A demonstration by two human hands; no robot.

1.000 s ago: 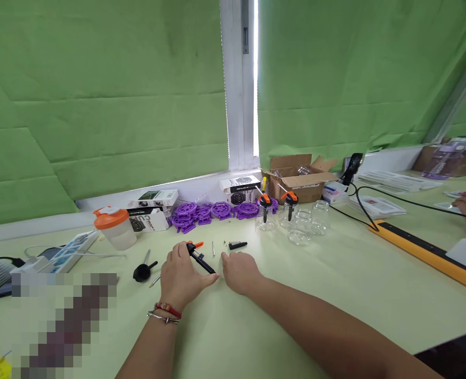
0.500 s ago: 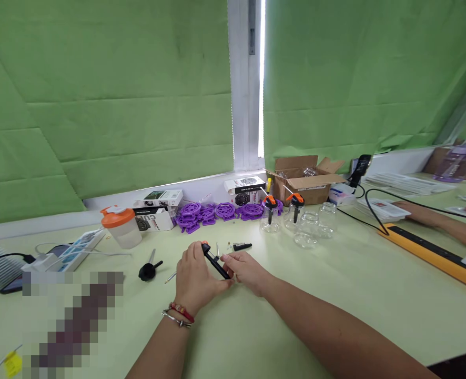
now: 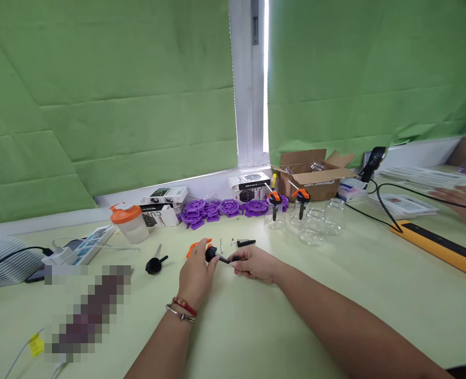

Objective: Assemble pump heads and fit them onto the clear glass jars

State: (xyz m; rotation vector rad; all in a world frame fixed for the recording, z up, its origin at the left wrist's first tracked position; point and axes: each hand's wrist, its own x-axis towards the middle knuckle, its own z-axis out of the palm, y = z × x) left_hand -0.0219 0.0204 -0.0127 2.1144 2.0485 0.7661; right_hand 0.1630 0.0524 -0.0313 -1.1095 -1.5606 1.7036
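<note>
My left hand (image 3: 196,276) is closed around a black-and-orange lid piece (image 3: 211,254) with a thin dark stem pointing right. At the stem's end, my right hand (image 3: 256,263) pinches a small black part (image 3: 236,258), mostly covered by the fingers; whether it touches the stem I cannot tell. Beyond the hands lie a slim metal pin (image 3: 221,245), tiny bits (image 3: 232,242) and a black piece with a spring (image 3: 246,242). Left of my left hand rests a black cup-shaped part (image 3: 153,266) with a handle and a pale stem.
Two glass jars with black-and-orange tops (image 3: 274,210) stand behind, beside open glass jars (image 3: 334,217). Purple plastic parts (image 3: 229,208), boxes (image 3: 162,215) and a carton (image 3: 315,187) line the wall. An orange-lidded cup (image 3: 130,223), power strip (image 3: 93,245) and another person's hand (image 3: 462,200) flank these.
The black-and-orange piece has turned in my left hand, its orange part now showing at the left and its stem at the right. My view has shifted slightly left.
</note>
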